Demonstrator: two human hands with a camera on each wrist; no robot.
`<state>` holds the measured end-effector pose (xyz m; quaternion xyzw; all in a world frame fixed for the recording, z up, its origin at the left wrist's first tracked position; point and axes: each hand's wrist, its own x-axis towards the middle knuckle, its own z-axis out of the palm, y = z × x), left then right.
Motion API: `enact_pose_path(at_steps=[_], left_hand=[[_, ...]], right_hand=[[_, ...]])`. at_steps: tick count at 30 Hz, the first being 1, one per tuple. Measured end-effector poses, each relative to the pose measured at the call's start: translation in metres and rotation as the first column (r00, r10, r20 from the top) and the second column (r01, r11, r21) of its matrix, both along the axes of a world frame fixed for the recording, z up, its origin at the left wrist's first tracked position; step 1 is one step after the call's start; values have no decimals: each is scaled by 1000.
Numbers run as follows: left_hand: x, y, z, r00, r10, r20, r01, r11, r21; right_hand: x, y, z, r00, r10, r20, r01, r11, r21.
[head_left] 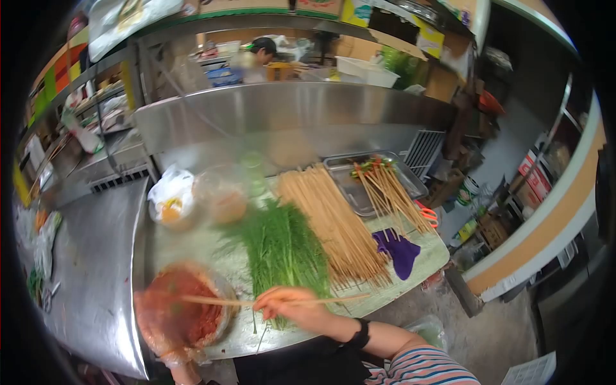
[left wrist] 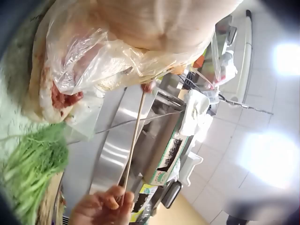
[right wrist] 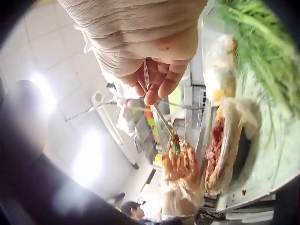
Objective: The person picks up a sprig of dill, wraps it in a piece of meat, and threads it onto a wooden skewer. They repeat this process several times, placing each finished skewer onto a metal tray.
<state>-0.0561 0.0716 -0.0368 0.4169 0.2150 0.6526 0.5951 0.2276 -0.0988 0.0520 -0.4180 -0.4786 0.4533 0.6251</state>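
My right hand (head_left: pixel 295 307) pinches a long wooden skewer (head_left: pixel 218 300) between thumb and fingers. At its far tip, in the right wrist view, sits a small lump of red minced meat with green bits (right wrist: pixel 175 143). That tip lies at the fingers of my left hand (right wrist: pixel 180 166), which wears a clear plastic glove smeared with red, its fingers mostly extended. In the head view the left hand is blurred over a bowl of red minced meat (head_left: pixel 208 314). The bowl's rim is lined with plastic. Feathery green herbs (head_left: pixel 282 244) lie beside the bowl, behind my right hand.
Bare wooden skewers (head_left: pixel 327 224) lie in a wide row. Behind them a metal tray (head_left: pixel 346 186) holds several loaded skewers (head_left: pixel 385 183). A purple cloth-like item (head_left: pixel 401 253) and orange-handled scissors (head_left: pixel 428 217) lie rightward. A bagged container (head_left: pixel 173 192) stands at the back left.
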Motion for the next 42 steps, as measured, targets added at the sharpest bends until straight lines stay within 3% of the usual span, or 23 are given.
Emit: enact_pose_path(at_steps=[1, 3, 5, 7, 11, 13, 18, 19, 20, 21, 23, 26, 30, 33, 34, 38, 41, 42], left_hand=[[7, -8, 16, 992, 23, -121, -10, 994, 109], [23, -22, 34, 954, 221, -204, -211, 975, 69], [16, -10, 9, 914, 309, -262, -274, 948, 162], [13, -9, -7, 889, 354, -291, -302, 930, 210], [25, -18, 1, 861, 393, -324, -309, 909, 281], [19, -18, -2, 881, 297, -369, -233, 950, 210], [37, -23, 11, 853, 387, -350, -327, 919, 219], [40, -27, 16, 847, 406, -343, -354, 913, 204], [25, -21, 4, 878, 305, -370, -218, 941, 259], [31, -25, 10, 858, 329, -394, -267, 942, 204], [24, -24, 2, 844, 340, -415, -301, 940, 158], [20, -22, -1, 890, 291, -352, -242, 954, 179], [25, -25, 5, 859, 330, -390, -267, 941, 208], [42, -40, 32, 922, 230, -312, -215, 973, 83], [37, -39, 28, 960, 131, -246, -116, 990, 74], [37, -33, 22, 952, 148, -268, -140, 989, 49], [41, -38, 32, 961, 113, -254, -78, 986, 146], [41, -37, 30, 945, 154, -290, -121, 984, 128]], right_hand=[[17, -10, -4, 991, -40, -124, 30, 996, -80], [62, -28, -10, 947, -248, -205, 236, 968, -83], [111, -34, -7, 829, -458, -321, 477, 879, -19], [176, -32, -11, 757, -547, -359, 602, 797, 54], [285, -5, -20, 514, -749, -417, 797, 598, -91], [330, 13, -38, 460, -766, -449, 806, 572, -149], [370, 29, -76, 272, -813, -515, 827, 471, -306], [371, 26, -78, 290, -783, -550, 784, 524, -332], [370, 20, -77, 305, -754, -581, 733, 576, -362], [364, 16, -78, 318, -726, -609, 668, 628, -400], [338, 11, -73, 578, -603, -550, 503, 794, -342], [262, 15, -42, 816, -515, -264, 422, 842, -337], [167, 24, -14, 956, -281, 84, 291, 880, -374], [128, 34, -26, 946, -124, 301, 227, 913, -338], [125, 36, -31, 889, -154, 432, 293, 915, -276], [142, 31, -45, 765, -297, 571, 492, 842, -221], [153, 14, -54, 608, -166, 776, 512, 829, -224], [150, 9, -52, 633, -128, 763, 513, 808, -290]])
